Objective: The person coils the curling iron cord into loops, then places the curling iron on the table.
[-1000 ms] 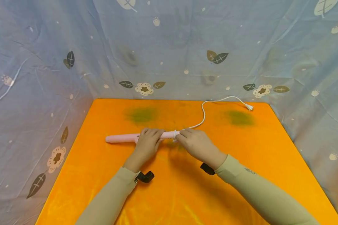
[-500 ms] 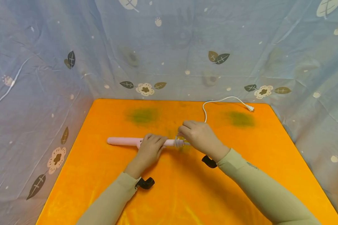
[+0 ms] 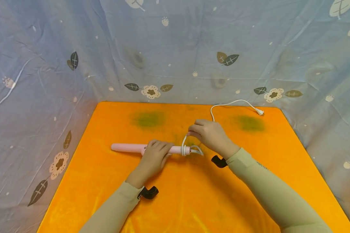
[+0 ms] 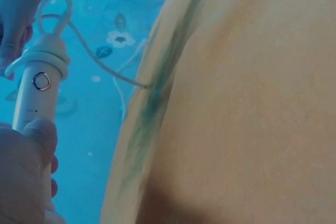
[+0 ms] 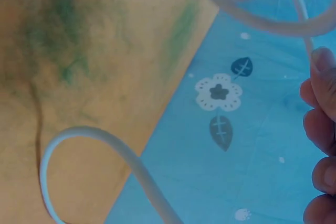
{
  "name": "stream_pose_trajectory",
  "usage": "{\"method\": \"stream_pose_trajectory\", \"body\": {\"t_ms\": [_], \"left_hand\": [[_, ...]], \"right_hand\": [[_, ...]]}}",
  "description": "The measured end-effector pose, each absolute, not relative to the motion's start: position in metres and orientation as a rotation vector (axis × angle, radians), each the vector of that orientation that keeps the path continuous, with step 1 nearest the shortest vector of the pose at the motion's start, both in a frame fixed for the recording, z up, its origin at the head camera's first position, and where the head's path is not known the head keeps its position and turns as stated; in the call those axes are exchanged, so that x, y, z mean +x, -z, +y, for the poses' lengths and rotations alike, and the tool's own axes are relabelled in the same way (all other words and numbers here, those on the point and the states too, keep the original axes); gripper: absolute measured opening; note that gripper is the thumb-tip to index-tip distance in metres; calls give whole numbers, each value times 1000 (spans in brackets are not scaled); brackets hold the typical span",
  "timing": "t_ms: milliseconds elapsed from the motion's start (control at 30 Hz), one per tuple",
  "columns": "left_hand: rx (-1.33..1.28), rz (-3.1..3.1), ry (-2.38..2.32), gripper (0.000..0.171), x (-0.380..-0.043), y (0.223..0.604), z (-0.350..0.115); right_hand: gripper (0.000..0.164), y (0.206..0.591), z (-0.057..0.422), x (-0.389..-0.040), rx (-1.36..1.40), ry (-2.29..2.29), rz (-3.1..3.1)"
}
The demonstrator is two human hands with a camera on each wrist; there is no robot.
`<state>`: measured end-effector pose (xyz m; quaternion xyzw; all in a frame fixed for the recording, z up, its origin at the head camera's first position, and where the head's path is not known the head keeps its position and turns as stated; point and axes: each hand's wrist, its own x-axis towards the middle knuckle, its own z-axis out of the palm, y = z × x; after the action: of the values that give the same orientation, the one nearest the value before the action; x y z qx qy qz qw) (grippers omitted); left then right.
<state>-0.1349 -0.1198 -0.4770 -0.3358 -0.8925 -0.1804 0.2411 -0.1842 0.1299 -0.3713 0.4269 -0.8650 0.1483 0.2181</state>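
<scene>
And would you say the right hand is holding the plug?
No, the plug lies near the far edge of the orange table, while the right hand pinches the white cord.

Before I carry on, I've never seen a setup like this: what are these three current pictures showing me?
There is no machine here, just a person's two bare hands. The wide picture comes from a camera on the head, looking down at an orange tabletop with patterned cloth behind it. The other two come from a camera on each wrist, and their colours look different. The left hand holds a pink wand-shaped tool; the left wrist view shows a round button on its handle. The right hand pinches the tool's white cord, which is looped around the handle's end. The rest of the cord runs to a plug near the far right corner.
</scene>
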Motion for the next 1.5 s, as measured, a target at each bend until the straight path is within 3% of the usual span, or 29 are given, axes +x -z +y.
{"method": "stream_pose_trajectory", "body": {"t_ms": [933, 1133, 1300, 1500], "left_hand": [[-866, -2337, 599, 39, -133, 477, -123], [-844, -2301, 643, 42, -136, 473, -125], [-817, -2298, 652, 42, -137, 469, -125], [-744, -2293, 704, 39, -142, 464, -124]], "right_hand": [[9, 420, 134, -194, 1102, -455, -2552], [43, 433, 131, -183, 1066, -540, -2696], [18, 445, 123, -173, 1035, -536, -2583], [11, 451, 109, -162, 1018, -454, -2405]]}}
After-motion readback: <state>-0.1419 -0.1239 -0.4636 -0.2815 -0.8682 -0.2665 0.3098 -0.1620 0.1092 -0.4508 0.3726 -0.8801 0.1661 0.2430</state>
